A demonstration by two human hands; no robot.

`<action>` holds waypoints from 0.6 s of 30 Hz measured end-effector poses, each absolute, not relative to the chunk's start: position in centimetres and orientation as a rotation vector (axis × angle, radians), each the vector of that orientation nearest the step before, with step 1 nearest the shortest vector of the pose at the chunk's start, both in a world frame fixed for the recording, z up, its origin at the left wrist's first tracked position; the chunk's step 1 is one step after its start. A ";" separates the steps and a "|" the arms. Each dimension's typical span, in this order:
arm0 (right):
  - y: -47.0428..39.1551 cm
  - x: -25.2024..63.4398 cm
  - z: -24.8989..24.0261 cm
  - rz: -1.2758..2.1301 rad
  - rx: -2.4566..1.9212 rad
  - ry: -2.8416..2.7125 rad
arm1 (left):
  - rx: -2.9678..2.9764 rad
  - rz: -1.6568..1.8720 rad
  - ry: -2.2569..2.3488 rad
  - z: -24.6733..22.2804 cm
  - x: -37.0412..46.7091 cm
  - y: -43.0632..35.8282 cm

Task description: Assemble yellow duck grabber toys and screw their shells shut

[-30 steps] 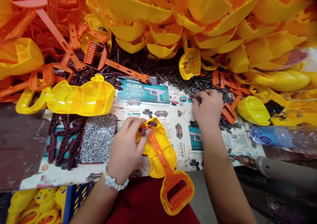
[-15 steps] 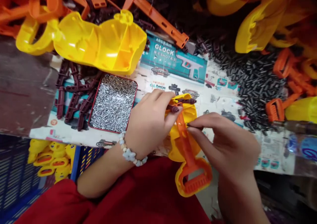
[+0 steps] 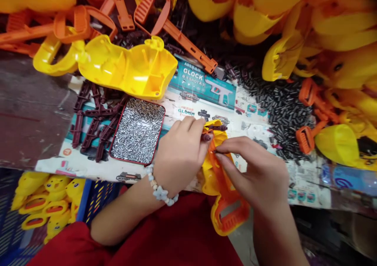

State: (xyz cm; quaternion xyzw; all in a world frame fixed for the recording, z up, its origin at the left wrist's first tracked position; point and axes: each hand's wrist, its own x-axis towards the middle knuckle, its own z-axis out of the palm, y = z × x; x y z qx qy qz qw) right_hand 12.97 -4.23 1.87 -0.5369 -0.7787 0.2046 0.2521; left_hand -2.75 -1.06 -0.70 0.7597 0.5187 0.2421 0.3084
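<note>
My left hand (image 3: pixel 181 152), with a beaded bracelet at the wrist, is closed on the upper end of a yellow plastic toy shell (image 3: pixel 207 179). An orange handled slider (image 3: pixel 222 179) lies along the shell's inside, its ribbed grip within the shell's lower loop. Maroon plastic parts (image 3: pixel 216 128) stick out beside my left fingers and thumb. My right hand (image 3: pixel 256 168) is closed in a pinch, its fingertips at the slider's upper part. Between them is a small dark piece, mostly hidden, like the short dark cylinders (image 3: pixel 287 121) heaped at the right.
Left of my hands sits a red-rimmed tray (image 3: pixel 110 154) of small silvery pins, beside maroon parts (image 3: pixel 94 132). Behind lie a yellow half shell (image 3: pixel 112 64) and orange sliders (image 3: pixel 188 42). More yellow shells (image 3: pixel 256 19) are piled at the back right. A blue crate (image 3: pixel 85 199) stands lower left.
My right fingertips have moved up and left along the orange slider, closer to my left thumb. The whole view has shifted slightly; both hands keep their grips.
</note>
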 end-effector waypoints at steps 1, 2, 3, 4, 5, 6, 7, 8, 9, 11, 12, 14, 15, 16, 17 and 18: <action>-4.3 12.7 1.8 0.518 -1.499 -2.089 | 2.023 0.644 1.338 -0.7 -3.0 -1.2; -4.4 12.4 1.8 0.478 -1.539 -2.053 | 2.041 0.651 1.300 -0.7 -3.2 -1.4; -4.5 12.2 1.7 0.446 -1.579 -2.017 | 2.054 0.659 1.264 -0.8 -3.5 -1.6; -4.7 12.0 1.6 0.428 -1.610 -1.988 | 2.057 0.676 1.239 -0.9 -3.8 -1.8; -4.9 11.9 1.5 0.424 -1.622 -1.974 | 2.044 0.704 1.234 -1.1 -4.0 -2.0; -5.1 11.8 1.4 0.430 -1.621 -1.976 | 2.019 0.748 1.245 -1.4 -4.1 -2.2; -5.2 11.7 1.3 0.440 -1.614 -1.983 | 1.988 0.797 1.263 -1.6 -4.2 -2.4; -5.3 11.6 1.2 0.450 -1.601 -1.989 | 1.963 0.842 1.285 -1.8 -4.3 -2.5; -5.3 11.5 1.1 0.452 -1.587 -1.995 | 1.957 0.878 1.310 -1.9 -4.2 -2.7; -5.1 11.3 0.9 0.420 -1.566 -1.999 | 2.002 0.903 1.352 -1.9 -4.1 -2.9; -5.0 11.1 0.8 0.388 -1.556 -1.996 | 2.042 0.893 1.360 -1.9 -4.0 -3.0; -4.8 10.7 0.5 0.313 -1.540 -1.989 | 2.110 0.865 1.360 -1.6 -3.9 -3.1; -4.7 10.5 0.4 0.272 -1.540 -1.978 | 2.130 0.854 1.350 -1.5 -3.8 -3.1; -4.6 10.3 0.4 0.232 -1.538 -1.964 | 2.142 0.848 1.337 -1.4 -3.8 -3.0; -4.5 10.1 0.3 0.193 -1.532 -1.956 | 2.150 0.847 1.328 -1.3 -3.8 -2.9; -4.4 10.0 0.3 0.151 -1.520 -1.953 | 2.155 0.844 1.324 -1.3 -3.8 -2.9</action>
